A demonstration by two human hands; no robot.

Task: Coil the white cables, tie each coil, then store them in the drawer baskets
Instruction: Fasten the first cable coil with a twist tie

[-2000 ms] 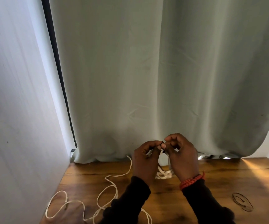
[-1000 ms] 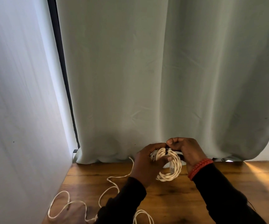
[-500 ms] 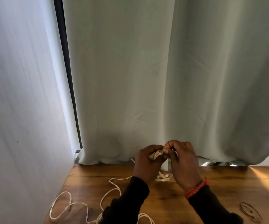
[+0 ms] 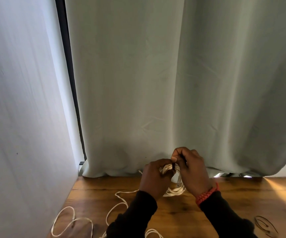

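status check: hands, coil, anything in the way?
Left hand grips white coil. Right hand pinches dark tie at its top. Loose cable trails on table; nothing blocking.

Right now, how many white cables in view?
2. One coiled white cable held above the table in the left hand and right hand; one loose white cable on the table's left. Sleeves may hide more.

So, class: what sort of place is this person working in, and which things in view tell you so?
Probably a room at home, in a corner by a window: a wooden tabletop set against a plain white wall, with a long pale curtain hanging behind, daylight showing under its hem.
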